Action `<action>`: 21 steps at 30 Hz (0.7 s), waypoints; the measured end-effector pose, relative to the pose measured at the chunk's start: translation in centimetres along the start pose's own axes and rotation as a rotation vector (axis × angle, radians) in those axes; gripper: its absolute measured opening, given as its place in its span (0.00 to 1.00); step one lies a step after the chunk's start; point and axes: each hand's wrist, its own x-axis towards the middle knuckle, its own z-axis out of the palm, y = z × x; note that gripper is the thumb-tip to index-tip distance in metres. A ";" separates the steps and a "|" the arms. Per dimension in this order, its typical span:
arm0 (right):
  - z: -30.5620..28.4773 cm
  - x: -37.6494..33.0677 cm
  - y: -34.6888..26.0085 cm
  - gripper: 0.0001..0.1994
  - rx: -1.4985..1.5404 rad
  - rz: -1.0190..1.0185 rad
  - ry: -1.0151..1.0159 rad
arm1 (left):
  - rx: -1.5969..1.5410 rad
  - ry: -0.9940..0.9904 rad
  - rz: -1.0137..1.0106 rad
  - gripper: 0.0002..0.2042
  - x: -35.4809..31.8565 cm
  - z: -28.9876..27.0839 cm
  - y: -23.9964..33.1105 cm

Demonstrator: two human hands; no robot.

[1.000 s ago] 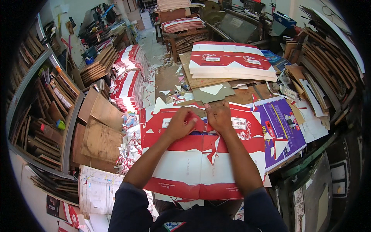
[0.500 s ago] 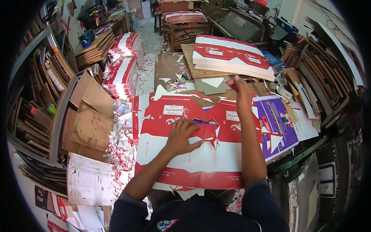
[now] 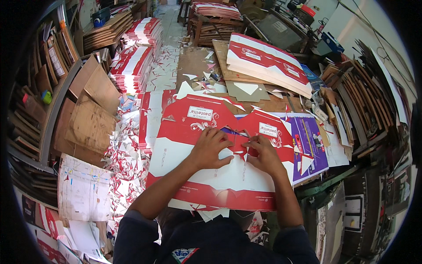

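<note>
A red and white printed card sheet (image 3: 182, 156) with jagged cut edges lies in front of me, on top of others like it. My left hand (image 3: 210, 149) rests flat on its middle, fingers spread and thumb apart. Beside a notch in the sheet, my right hand (image 3: 265, 155) pinches with thumb and forefinger at a small red card offcut (image 3: 238, 143). The fingers partly cover that offcut. Within the notch a bit of purple shows. To the right, a purple printed sheet (image 3: 313, 147) lies partly under the card, with pointed white and red scraps on it.
Beyond the sheet, a pile of red and white cards (image 3: 268, 59) sits on a wooden board. More card stacks (image 3: 132, 66) stand at the far left. Cut scraps (image 3: 129, 176) litter the floor beside leaning wooden boards (image 3: 90, 132). Racks of boards line both sides.
My right hand has come down from above the far side of the sheet to the notch, beside my left hand. The left hand stays on the sheet. The view has shifted slightly.
</note>
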 end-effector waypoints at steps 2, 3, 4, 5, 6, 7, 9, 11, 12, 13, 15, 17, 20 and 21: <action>-0.1 0.2 -0.7 0.27 -0.004 0.008 -0.018 | -0.006 0.012 0.003 0.20 -0.2 -0.1 -0.1; -0.2 0.3 -0.8 0.27 -0.010 0.004 -0.033 | -0.009 0.031 0.003 0.19 -0.3 -0.2 -0.2; -0.2 0.4 -0.9 0.27 -0.015 -0.001 -0.048 | -0.012 0.051 0.003 0.19 -0.3 -0.2 -0.2; -0.2 0.5 -0.9 0.25 -0.031 -0.016 -0.042 | -0.016 0.070 0.005 0.19 -0.4 -0.2 -0.3; -0.1 0.8 -0.7 0.23 -0.046 -0.032 -0.038 | -0.046 0.073 -0.015 0.19 -0.4 -0.1 -0.3; -0.1 1.0 -0.6 0.21 -0.061 -0.048 -0.034 | -0.076 0.077 -0.035 0.18 -0.4 -0.1 -0.4; 0.2 1.1 -1.3 0.17 -0.112 -0.052 -0.050 | -0.117 0.089 -0.068 0.18 -0.4 -0.1 -0.6; 0.7 1.0 -1.3 0.14 -0.132 -0.083 -0.002 | -0.141 0.100 -0.095 0.18 -0.4 0.0 -0.6; 1.1 0.9 -0.6 0.12 -0.127 -0.112 0.054 | -0.131 0.097 -0.105 0.19 -0.4 0.0 -0.6; 1.3 0.9 -0.2 0.10 -0.122 -0.141 0.110 | -0.122 0.094 -0.113 0.21 -0.5 0.0 -0.6; 1.2 1.3 -0.2 0.08 -0.147 -0.147 0.149 | -0.096 0.104 -0.134 0.26 -0.4 -0.1 -0.5; 1.0 2.0 -0.3 0.07 -0.143 -0.172 0.207 | -0.071 0.124 -0.152 0.33 -0.4 -0.1 -0.4; 0.3 3.6 -1.3 0.04 -0.081 -0.172 0.281 | -0.070 0.096 -0.210 0.38 -0.4 -0.1 -0.4; 0.4 3.7 -1.3 0.04 -0.074 -0.163 0.270 | -0.118 0.101 -0.224 0.36 -0.5 -0.2 -0.4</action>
